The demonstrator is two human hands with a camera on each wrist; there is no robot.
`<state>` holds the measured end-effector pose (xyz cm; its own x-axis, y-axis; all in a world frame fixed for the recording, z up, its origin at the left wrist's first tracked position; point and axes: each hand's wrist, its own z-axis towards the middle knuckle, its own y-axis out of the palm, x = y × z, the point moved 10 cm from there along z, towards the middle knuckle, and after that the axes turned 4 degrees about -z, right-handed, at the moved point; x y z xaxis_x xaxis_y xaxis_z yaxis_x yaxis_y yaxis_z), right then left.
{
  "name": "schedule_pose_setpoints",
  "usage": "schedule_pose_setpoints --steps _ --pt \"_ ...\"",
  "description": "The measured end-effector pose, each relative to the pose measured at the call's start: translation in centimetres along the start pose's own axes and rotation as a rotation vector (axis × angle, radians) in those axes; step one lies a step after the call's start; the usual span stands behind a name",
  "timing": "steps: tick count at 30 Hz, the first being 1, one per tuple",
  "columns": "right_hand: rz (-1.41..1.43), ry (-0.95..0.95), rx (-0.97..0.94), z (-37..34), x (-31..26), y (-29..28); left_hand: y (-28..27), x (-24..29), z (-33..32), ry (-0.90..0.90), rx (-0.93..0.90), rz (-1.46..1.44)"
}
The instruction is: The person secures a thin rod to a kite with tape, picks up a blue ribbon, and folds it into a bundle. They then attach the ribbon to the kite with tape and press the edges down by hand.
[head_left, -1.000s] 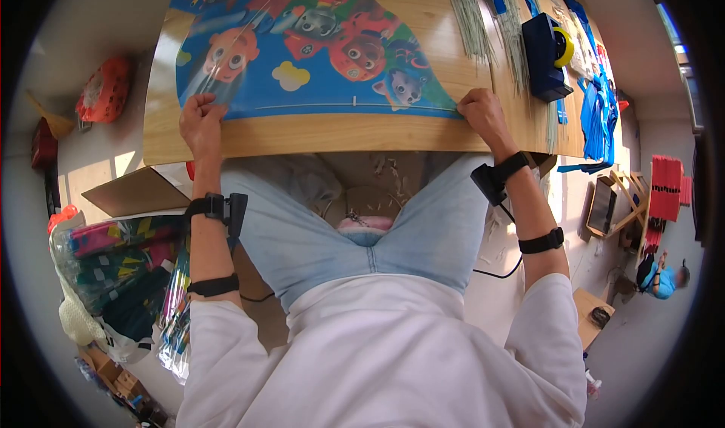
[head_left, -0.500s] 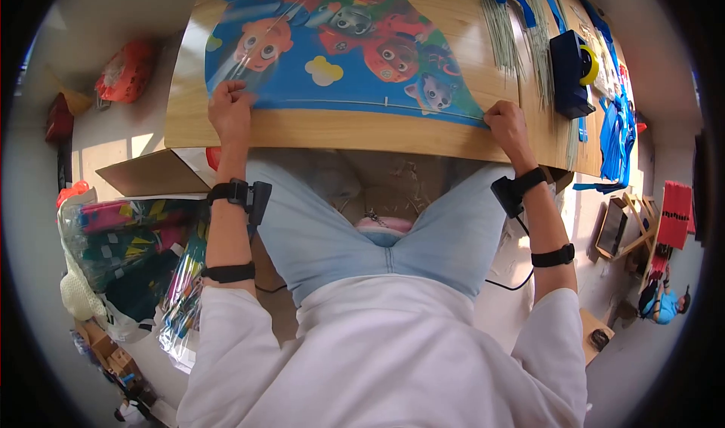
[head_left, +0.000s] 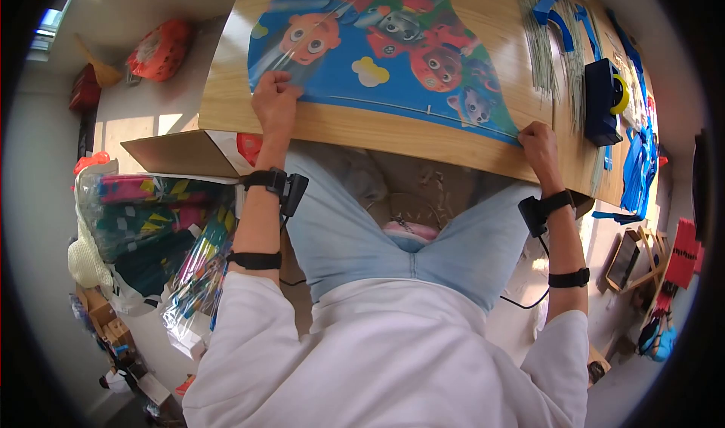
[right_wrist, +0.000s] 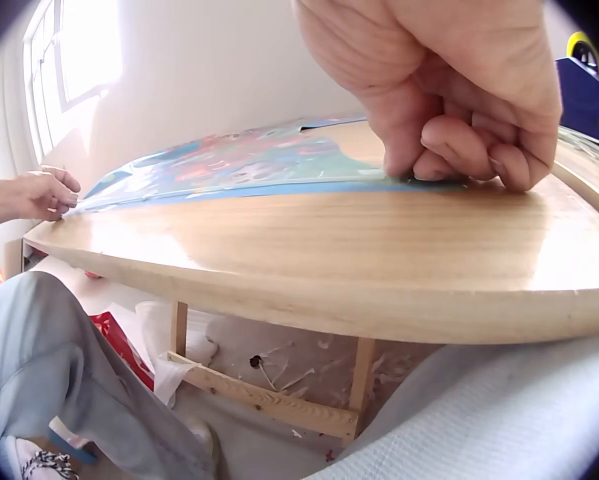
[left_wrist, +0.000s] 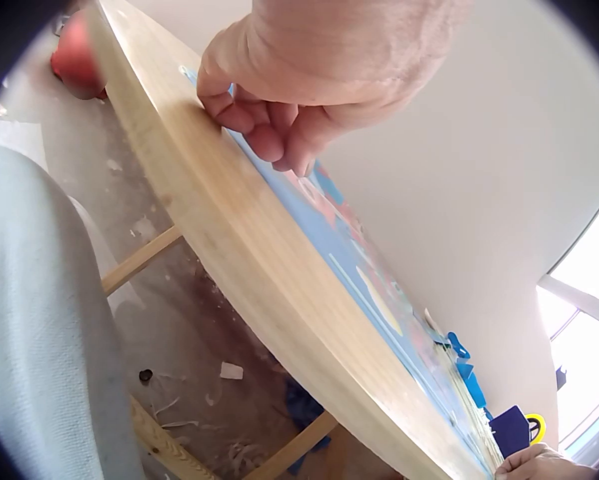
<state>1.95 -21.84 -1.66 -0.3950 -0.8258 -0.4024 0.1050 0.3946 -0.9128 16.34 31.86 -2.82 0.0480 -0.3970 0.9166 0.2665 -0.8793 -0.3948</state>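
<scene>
A blue kite sail printed with cartoon faces lies flat on the wooden table, a thin white rod running along its near edge. My left hand pinches the sail's near left corner between thumb and curled fingers; part of that corner is hidden beneath it. At the opposite end of this edge, my right hand has its fingers curled down on the pointed right tip, where the rod ends. The right wrist view shows those fingertips pressed together right at the blue border.
A dark blue tape dispenser with yellow tape stands right of the kite, beside bundles of thin pale rods. Blue ribbons hang over the table's right side. Clear-wrapped colourful packages lie low on the left.
The head view has turned, so table, kite and both hands sit farther right and tilted. Both hands stay at the same two ends of the near edge.
</scene>
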Motion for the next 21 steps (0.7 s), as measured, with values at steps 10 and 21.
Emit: schedule_pose_setpoints --steps 10,21 --pt "0.023 -0.026 0.031 -0.1 0.0 -0.2 -0.2 2.0 -0.9 0.009 0.033 0.145" --pt "-0.013 -0.026 0.028 -0.2 -0.1 -0.1 0.0 2.2 -1.0 0.058 0.046 0.223"
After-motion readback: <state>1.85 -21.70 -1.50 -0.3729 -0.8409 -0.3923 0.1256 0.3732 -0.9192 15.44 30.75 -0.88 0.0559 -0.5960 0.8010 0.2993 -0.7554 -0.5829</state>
